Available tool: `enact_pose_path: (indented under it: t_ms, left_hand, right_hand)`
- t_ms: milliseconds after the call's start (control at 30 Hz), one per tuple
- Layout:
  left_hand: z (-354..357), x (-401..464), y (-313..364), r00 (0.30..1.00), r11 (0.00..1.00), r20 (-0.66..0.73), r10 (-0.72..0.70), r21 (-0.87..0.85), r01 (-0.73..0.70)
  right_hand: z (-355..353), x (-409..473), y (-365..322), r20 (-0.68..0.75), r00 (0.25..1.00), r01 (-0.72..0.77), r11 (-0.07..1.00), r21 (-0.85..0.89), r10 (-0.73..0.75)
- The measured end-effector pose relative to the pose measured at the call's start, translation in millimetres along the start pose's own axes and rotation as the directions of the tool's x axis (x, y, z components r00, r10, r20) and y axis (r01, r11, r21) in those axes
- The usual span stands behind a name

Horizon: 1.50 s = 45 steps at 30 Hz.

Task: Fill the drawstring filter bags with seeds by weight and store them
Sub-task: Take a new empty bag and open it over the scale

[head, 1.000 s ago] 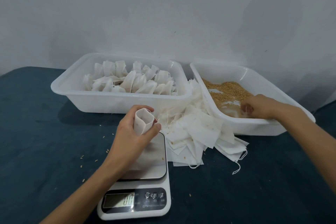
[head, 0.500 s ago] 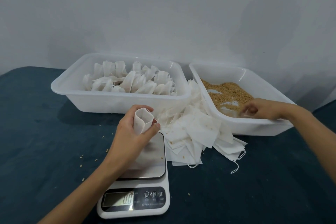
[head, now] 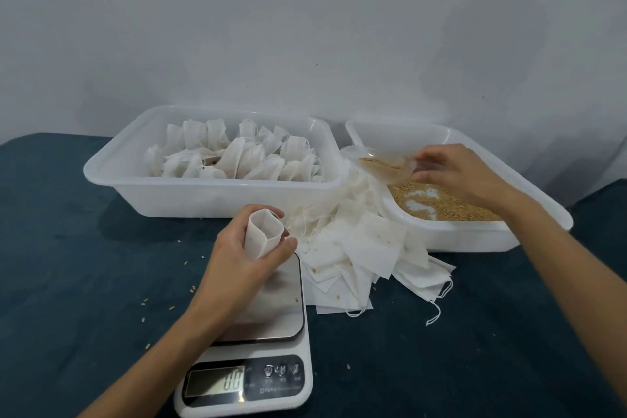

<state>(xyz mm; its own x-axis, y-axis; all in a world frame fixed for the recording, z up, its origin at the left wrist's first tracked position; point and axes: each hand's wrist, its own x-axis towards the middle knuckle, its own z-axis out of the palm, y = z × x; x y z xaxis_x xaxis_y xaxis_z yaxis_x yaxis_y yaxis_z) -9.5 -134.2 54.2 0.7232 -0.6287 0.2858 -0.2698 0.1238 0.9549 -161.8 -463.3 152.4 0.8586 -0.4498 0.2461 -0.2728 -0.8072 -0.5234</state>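
My left hand [head: 241,258] grips an empty white filter bag [head: 263,231], its mouth held open and upward, over the steel plate of a white kitchen scale [head: 271,312]. My right hand [head: 454,170] holds a clear plastic scoop [head: 386,164] with some seeds in it, lifted above the left end of the seed tray [head: 475,234]. Tan seeds [head: 441,204] cover part of that tray's floor. A pile of flat empty bags [head: 359,251] lies between scale and seed tray.
A white tray [head: 112,170] at the back left holds several filled, tied bags [head: 237,156]. Loose seeds [head: 169,302] are scattered on the dark blue cloth left of the scale. A pale wall stands close behind both trays.
My right hand has come up out of the seeds with the scoop and moved left toward the bag. My left hand and the bag have stayed over the scale.
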Motion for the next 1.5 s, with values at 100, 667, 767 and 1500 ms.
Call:
enact_pose_path:
  t_ms: [100, 667, 767, 1500]
  left_hand:
    - [0, 1, 0, 1.0, 1.0, -0.009, -0.003, -0.006, 0.003]
    - [-1, 2, -4, 0.998, 0.997, -0.013, -0.057, 0.046, 0.058]
    - [-2, 2, -3, 0.997, 0.997, -0.017, -0.069, 0.034, 0.07]
    - [1, -5, 7, 0.996, 0.992, 0.065, -0.065, -0.103, 0.072]
  right_hand:
    - [20, -3, -39, 0.044, 0.998, 0.042, 0.991, 0.124, -0.048]
    - [34, -19, -110, 0.112, 0.906, 0.422, 0.856, -0.299, -0.407]
    - [29, -21, -113, 0.109, 0.9, 0.432, 0.83, -0.353, -0.422]
    - [16, -32, -131, 0.091, 0.89, 0.427, 0.746, -0.512, -0.447]
